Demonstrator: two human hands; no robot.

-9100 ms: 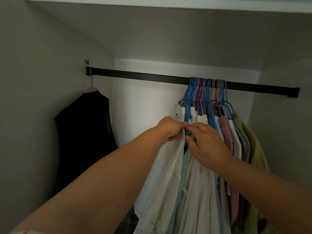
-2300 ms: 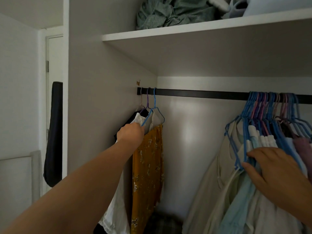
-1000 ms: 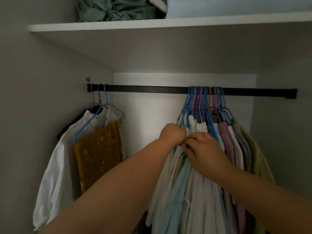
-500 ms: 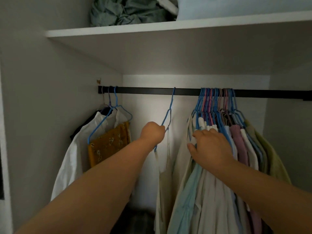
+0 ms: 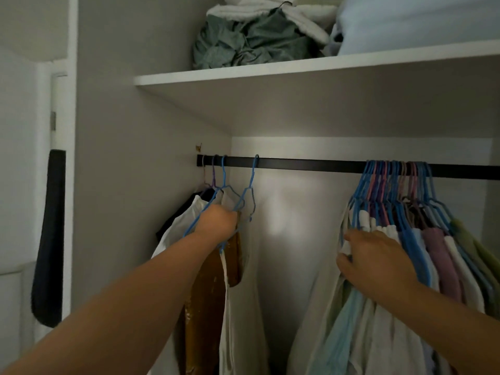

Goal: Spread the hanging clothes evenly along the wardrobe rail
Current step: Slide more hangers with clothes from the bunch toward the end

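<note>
From the head view, my left hand [image 5: 216,223] reaches up to the left end of the black rail [image 5: 311,166], its fingers curled round the shoulder wire of a blue hanger [image 5: 250,190] whose hook sits on the rail a little apart from 3 other hooks crowded at that end. From this hanger hangs a pale sleeveless garment [image 5: 240,307], just beside a mustard patterned piece [image 5: 205,307], with a white shirt [image 5: 178,226] and something black behind it against the side wall. My right hand [image 5: 378,261] rests on the packed bunch of clothes [image 5: 405,266] toward the right end of the rail, fingers bent and pressing into the white fabric at the bunch's left edge; whether they pinch it I cannot tell. A wide bare stretch of rail separates the 2 groups. Above, the shelf [image 5: 297,69] carries crumpled green fabric [image 5: 243,44] and white bedding [image 5: 297,12].
</note>
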